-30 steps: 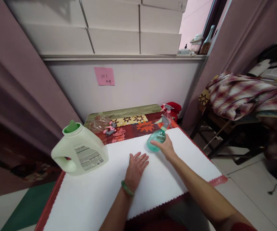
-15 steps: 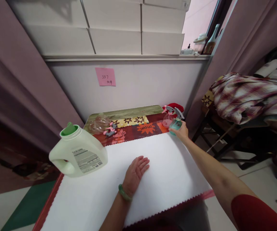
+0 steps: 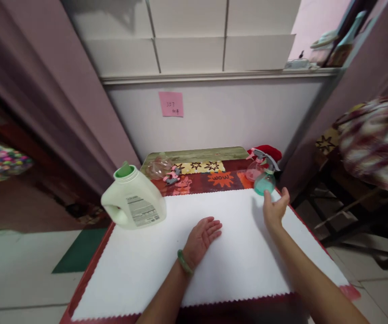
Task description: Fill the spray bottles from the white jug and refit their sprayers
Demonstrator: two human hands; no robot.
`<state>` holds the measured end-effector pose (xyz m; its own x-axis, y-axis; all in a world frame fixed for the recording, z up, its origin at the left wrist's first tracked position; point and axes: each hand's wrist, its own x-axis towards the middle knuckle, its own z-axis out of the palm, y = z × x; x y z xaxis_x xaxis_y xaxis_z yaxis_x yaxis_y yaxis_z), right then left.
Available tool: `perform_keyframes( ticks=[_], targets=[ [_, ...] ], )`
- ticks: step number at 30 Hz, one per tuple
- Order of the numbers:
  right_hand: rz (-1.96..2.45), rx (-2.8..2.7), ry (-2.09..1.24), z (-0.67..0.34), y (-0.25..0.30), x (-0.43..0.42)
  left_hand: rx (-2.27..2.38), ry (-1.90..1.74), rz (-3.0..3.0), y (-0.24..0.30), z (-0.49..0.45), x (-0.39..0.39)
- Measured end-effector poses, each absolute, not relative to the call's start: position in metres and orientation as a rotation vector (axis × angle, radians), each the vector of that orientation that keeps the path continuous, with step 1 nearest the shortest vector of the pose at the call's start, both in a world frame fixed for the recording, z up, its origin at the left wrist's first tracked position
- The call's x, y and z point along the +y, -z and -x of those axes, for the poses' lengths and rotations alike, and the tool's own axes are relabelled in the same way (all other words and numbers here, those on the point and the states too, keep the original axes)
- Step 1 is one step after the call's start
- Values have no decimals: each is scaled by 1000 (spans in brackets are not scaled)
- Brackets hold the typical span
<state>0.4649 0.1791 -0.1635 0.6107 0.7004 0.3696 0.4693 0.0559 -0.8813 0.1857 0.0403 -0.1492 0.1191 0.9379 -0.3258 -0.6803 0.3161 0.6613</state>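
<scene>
My left hand (image 3: 203, 240), with a green bangle at the wrist, is palm up over the white sheet (image 3: 237, 261), fingers stretched and holding nothing. My right hand (image 3: 275, 208) is just in front of a spray bottle with teal liquid (image 3: 264, 183), its thumb and fingers apart. The teal bottle stands upright near the sheet's back right corner. Close behind it is a spray bottle with pink liquid (image 3: 254, 172), partly hidden. To the left stands a large pale green jug (image 3: 138, 198) without a lid on its mouth, a green piece showing in the opening.
Clear empty bottles (image 3: 158, 168) lie at the back left of the table, beside pink and grey spray heads (image 3: 172, 175). A red cloth item (image 3: 270, 152) is behind the spray bottles. A pink note (image 3: 171, 104) is on the wall. Plaid fabric (image 3: 378, 141) hangs at right.
My right hand has let go of the teal spray bottle and drawn back from it, fingers opening. The view has swung left. My left hand stays stretched over the sheet.
</scene>
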Motion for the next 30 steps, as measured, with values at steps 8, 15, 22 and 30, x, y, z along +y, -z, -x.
perform_keyframes(
  ticks=[8, 15, 22, 30],
  targets=[
    [1341, -1312, -801, -383, 163, 145, 917, -1189, -474, 141, -187, 40],
    [1438, -1441, -699, -364, 177, 151, 1362, -1262, -747, 121, -174, 103],
    [1428, -1419, -730, -363, 175, 147, 2037, -1387, -769, 91, -120, 217],
    [1495, -1424, -825, -361, 169, 147, 2546, -1374, -525, 78, -65, 263]
  ],
)
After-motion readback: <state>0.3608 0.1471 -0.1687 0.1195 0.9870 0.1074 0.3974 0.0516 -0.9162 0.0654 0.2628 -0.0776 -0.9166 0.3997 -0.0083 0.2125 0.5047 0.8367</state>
